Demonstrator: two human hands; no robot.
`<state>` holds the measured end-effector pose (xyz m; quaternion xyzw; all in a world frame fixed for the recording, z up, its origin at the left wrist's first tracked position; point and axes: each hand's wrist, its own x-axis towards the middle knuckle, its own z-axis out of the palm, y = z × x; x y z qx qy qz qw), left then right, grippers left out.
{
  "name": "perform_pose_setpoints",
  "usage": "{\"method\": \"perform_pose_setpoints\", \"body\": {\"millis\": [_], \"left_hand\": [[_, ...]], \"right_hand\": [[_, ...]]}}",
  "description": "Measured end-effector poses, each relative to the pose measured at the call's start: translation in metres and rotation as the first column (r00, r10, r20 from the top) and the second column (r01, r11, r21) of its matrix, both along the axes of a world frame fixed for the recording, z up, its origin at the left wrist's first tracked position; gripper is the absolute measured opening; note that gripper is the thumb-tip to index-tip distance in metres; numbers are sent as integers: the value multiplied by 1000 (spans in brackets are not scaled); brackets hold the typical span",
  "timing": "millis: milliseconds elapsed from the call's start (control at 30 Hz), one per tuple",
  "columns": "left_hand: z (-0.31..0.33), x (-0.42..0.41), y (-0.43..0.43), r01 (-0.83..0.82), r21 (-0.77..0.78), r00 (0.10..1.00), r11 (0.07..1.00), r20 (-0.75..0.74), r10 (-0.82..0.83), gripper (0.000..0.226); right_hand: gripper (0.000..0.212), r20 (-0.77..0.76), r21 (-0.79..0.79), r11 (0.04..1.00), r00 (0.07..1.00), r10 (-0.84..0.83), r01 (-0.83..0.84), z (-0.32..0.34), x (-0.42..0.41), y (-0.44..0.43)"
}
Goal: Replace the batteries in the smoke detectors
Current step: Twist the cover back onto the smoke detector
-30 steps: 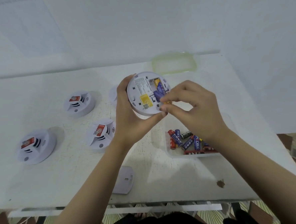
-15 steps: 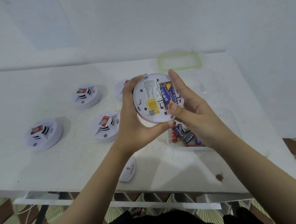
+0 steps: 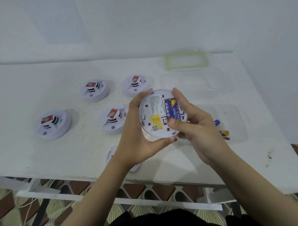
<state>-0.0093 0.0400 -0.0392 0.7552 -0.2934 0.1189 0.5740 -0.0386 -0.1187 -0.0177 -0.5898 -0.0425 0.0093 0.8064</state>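
Note:
I hold a round white smoke detector (image 3: 152, 111) above the table, its back facing me. Two blue-and-yellow batteries (image 3: 172, 109) lie side by side in its open compartment. My left hand (image 3: 136, 138) cups the detector from the left and below. My right hand (image 3: 194, 126) grips its right side, thumb pressing on the lower end of the batteries and forefinger over the top rim. Loose batteries (image 3: 223, 133) lie in a clear plastic tray (image 3: 235, 118) to the right, mostly hidden by my right hand.
Several other white smoke detectors with red stickers stand on the white table (image 3: 37, 156): one (image 3: 52, 123) at far left, one (image 3: 94, 90) behind, one (image 3: 112, 118) beside my left wrist. A detached cover (image 3: 110, 155) lies under my left wrist. A green-rimmed lid (image 3: 186, 60) lies at the back.
My right hand went from pinching a battery at the compartment to clasping the detector's right side with the thumb on the batteries. Both batteries now sit straight. The view tilted down.

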Motion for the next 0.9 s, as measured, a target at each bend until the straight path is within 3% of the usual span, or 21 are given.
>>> {"method": "perform_pose_setpoints", "body": {"millis": [367, 467, 533, 600, 700, 767, 833, 867, 900], "left_hand": [[-4, -13, 58, -122, 173, 988, 977, -73, 136, 105], [-8, -21, 76, -113, 167, 982, 980, -134, 136, 100], [-9, -26, 86, -123, 163, 978, 979, -149, 148, 99], [-11, -30, 100, -137, 159, 974, 978, -160, 162, 97], [-17, -36, 121, -156, 135, 955, 979, -233, 184, 96], [-21, -39, 136, -169, 130, 942, 977, -271, 199, 95], [-27, -41, 150, -180, 153, 931, 972, -291, 218, 98], [-29, -41, 157, -184, 174, 927, 967, -296, 230, 99], [-32, -42, 163, -188, 198, 924, 962, -297, 241, 101]], "right_hand": [[51, 43, -190, 979, 996, 82, -72, 5, -13, 41], [45, 28, -144, 981, 991, 134, -128, 0, -18, 58], [34, 25, -162, 982, 994, 102, -97, -6, -21, 67], [23, 40, -277, 961, 999, -10, 20, -20, -23, 76], [22, 108, -540, 828, 988, -107, 149, -37, -26, 81], [45, 170, -809, 572, 985, 10, 134, -44, -27, 83], [76, 149, -954, 287, 970, 191, 90, -51, -27, 85], [82, 133, -972, 218, 963, 233, 81, -54, -27, 87], [84, 135, -974, 209, 960, 247, 83, -56, -27, 90]]}}
